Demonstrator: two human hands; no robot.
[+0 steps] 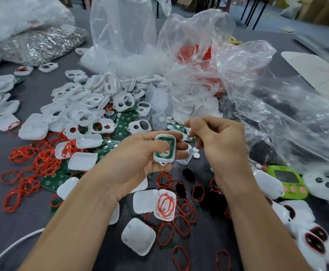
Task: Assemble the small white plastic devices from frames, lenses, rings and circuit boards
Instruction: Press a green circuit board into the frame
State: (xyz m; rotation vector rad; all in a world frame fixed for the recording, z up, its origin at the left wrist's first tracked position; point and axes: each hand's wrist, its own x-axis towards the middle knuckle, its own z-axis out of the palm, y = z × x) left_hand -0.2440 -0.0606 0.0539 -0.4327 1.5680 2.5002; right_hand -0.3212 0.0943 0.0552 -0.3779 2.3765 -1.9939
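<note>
The white case (164,160) sits in the palm of the left hand (140,159), held up over the middle of the desk (7,227). A green circuit board (170,141) lies inside it, face up. The grip here is closed round the case: fingers curled under it, thumb pressing down on the board.

The right hand (218,141) hovers just beside it, a little higher, not touching the case. Its fingers are curled in with the thumb tip against the forefinger. Whether that grip has hold of some tiny part I cannot tell.

Below the hands lies an open white shell (172,217) with red rings coiled inside, and more red rings (32,169) are strewn over the grey desk to the left and front. Small black pads (188,174) lie among them. A few small white discs (196,155) show between the two hands.

Behind the hands rises a heap of white frames (89,98) with two holes each, with loose green boards (124,122) mixed in at its foot. Further back stand crumpled clear plastic bags (120,36), one with red showing through it (197,51), and at the far left a bag of shiny metal bits (42,44).

To the right are a green timer (286,181) and a white controller (324,180). A white cable (13,249) curves across the near left corner.
</note>
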